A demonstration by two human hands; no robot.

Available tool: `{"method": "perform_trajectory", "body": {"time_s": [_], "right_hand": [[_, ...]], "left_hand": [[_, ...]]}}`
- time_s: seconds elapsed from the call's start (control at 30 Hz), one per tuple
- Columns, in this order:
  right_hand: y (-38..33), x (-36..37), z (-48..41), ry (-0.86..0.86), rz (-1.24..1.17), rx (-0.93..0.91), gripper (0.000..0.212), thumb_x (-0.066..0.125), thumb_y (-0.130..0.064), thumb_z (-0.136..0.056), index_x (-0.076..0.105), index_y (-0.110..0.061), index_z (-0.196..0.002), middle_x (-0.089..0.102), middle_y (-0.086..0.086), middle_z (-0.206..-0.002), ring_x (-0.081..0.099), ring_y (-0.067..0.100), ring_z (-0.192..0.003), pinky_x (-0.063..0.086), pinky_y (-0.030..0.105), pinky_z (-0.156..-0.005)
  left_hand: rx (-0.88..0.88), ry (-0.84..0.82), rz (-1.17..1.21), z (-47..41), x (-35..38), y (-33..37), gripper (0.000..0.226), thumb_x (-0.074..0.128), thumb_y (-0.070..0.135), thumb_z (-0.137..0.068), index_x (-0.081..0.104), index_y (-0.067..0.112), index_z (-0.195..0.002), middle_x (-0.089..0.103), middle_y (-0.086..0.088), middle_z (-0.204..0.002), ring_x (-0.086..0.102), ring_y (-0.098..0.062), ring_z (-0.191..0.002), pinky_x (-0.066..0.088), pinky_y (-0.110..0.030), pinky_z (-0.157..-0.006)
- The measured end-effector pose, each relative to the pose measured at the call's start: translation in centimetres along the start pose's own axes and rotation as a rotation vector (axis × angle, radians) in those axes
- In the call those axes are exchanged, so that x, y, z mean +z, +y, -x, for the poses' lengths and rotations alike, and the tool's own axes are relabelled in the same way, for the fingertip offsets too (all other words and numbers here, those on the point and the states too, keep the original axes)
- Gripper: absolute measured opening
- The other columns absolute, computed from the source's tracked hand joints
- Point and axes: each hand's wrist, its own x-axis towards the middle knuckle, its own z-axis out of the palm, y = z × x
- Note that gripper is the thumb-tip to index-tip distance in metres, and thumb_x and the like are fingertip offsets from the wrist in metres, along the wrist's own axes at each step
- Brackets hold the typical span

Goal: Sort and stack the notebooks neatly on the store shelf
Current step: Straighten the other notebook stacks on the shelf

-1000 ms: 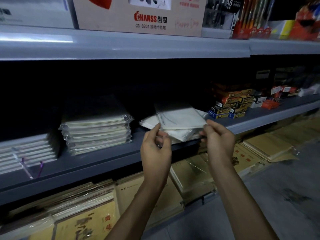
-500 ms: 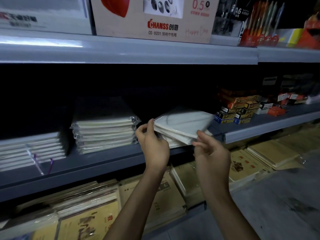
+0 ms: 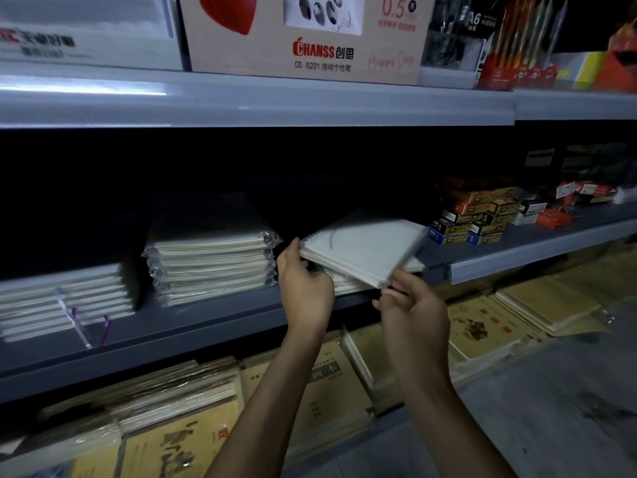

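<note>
A white spiral notebook [image 3: 365,250] in clear wrap is tilted above a small loose pile of similar notebooks [image 3: 348,282] on the grey middle shelf [image 3: 213,326]. My left hand [image 3: 303,284] grips its left, spiral-bound corner. My right hand [image 3: 410,305] pinches its near right corner from below. To the left stands a neat stack of wrapped white notebooks [image 3: 210,267], and further left a lower stack [image 3: 62,301].
Small orange and blue boxes [image 3: 475,219] are piled on the shelf right of the notebooks. A cardboard box [image 3: 310,36] and pen packs [image 3: 517,46] sit on the upper shelf. Tan exercise books [image 3: 324,384] fill the bottom shelf. Grey floor lies at right.
Both hands lifted and turned the top notebook, swinging it left and tilting its near edge up off the pile. The view also shifted slightly right and down.
</note>
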Motion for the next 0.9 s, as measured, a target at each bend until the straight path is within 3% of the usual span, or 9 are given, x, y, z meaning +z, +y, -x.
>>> {"method": "perform_trajectory", "body": {"time_s": [0.07,0.1,0.17,0.23,0.37,0.47,0.63,0.77,0.9], "right_hand": [[0.1,0.0,-0.4,0.017,-0.009,0.006,0.044,0.058,0.003,-0.089,0.069,-0.015,-0.128,0.07,0.003,-0.118,0.071,0.011,-0.103,0.058,0.036,-0.095],[0.2,-0.2,-0.6,0.025,-0.011,0.009,0.042,0.058,0.004,-0.089,0.07,-0.014,-0.126,0.07,0.004,-0.118,0.071,0.01,-0.102,0.058,0.032,-0.092],[0.1,-0.7,-1.0,0.04,-0.026,0.028,0.04,0.059,0.003,-0.091,0.072,-0.015,-0.125,0.07,0.002,-0.117,0.068,0.004,-0.1,0.054,0.013,-0.081],[0.1,-1.4,-1.4,0.049,-0.048,0.048,0.039,0.061,0.002,-0.092,0.072,-0.014,-0.126,0.07,-0.001,-0.116,0.065,-0.002,-0.097,0.049,0.007,-0.071],[0.1,-2.4,-2.2,0.09,-0.092,0.081,0.038,0.063,0.0,-0.089,0.074,-0.017,-0.121,0.075,-0.002,-0.109,0.067,0.006,-0.097,0.05,0.021,-0.076],[0.1,-3.3,-3.0,0.12,-0.115,0.107,0.037,0.065,-0.002,-0.089,0.075,-0.017,-0.121,0.075,-0.005,-0.104,0.067,0.005,-0.093,0.047,0.021,-0.07],[0.4,-4.7,-4.2,0.132,-0.192,0.162,0.043,0.062,0.002,-0.087,0.074,-0.02,-0.122,0.072,-0.01,-0.1,0.065,0.009,-0.087,0.047,0.023,-0.067],[1.0,-4.9,-5.8,0.141,-0.348,0.238,0.036,0.064,0.005,-0.086,0.078,-0.018,-0.109,0.074,0.003,-0.112,0.072,0.023,-0.103,0.055,0.025,-0.081],[1.4,-4.5,-6.3,0.111,-0.403,0.26,0.024,0.067,0.003,-0.09,0.076,-0.014,-0.104,0.074,0.011,-0.115,0.074,0.024,-0.103,0.059,0.025,-0.085]], "left_hand": [[0.011,0.039,0.002,0.4,0.1,0.3,0.064,0.049,-0.008,-0.094,0.045,0.014,-0.154,0.043,0.002,-0.147,0.05,-0.004,-0.109,0.042,-0.016,-0.091],[0.019,0.062,0.002,0.5,0.2,0.3,0.06,0.051,-0.007,-0.095,0.048,0.013,-0.151,0.045,0.003,-0.144,0.046,0.002,-0.103,0.037,-0.01,-0.087],[0.026,0.103,0.034,0.8,0.4,0.0,0.053,0.053,-0.005,-0.094,0.054,0.016,-0.143,0.052,0.002,-0.139,0.053,-0.004,-0.104,0.04,-0.013,-0.083],[0.018,0.125,0.1,1.1,0.6,-0.6,0.049,0.054,-0.006,-0.092,0.059,0.021,-0.132,0.061,-0.003,-0.13,0.064,-0.015,-0.107,0.046,-0.014,-0.078],[0.027,0.173,0.153,3.2,0.9,-0.4,0.044,0.05,-0.007,-0.093,0.065,0.017,-0.127,0.066,-0.007,-0.117,0.065,-0.009,-0.089,0.048,-0.011,-0.073],[0.054,0.204,0.175,5.0,1.0,0.1,0.038,0.051,-0.004,-0.097,0.067,0.014,-0.126,0.062,0.002,-0.116,0.062,-0.006,-0.086,0.045,-0.006,-0.072],[0.119,0.147,0.186,7.6,1.5,0.2,0.03,0.062,0.006,-0.1,0.065,0.028,-0.121,0.054,0.013,-0.114,0.065,-0.013,-0.089,0.058,-0.025,-0.083],[0.068,0.125,0.208,7.0,1.7,-0.1,0.026,0.071,0.009,-0.097,0.069,0.024,-0.119,0.055,0.006,-0.115,0.068,-0.018,-0.094,0.061,-0.037,-0.091],[0.041,0.144,0.232,6.4,1.7,-0.1,0.023,0.074,0.009,-0.096,0.072,0.023,-0.115,0.059,0.003,-0.115,0.07,-0.016,-0.092,0.061,-0.028,-0.091]]}}
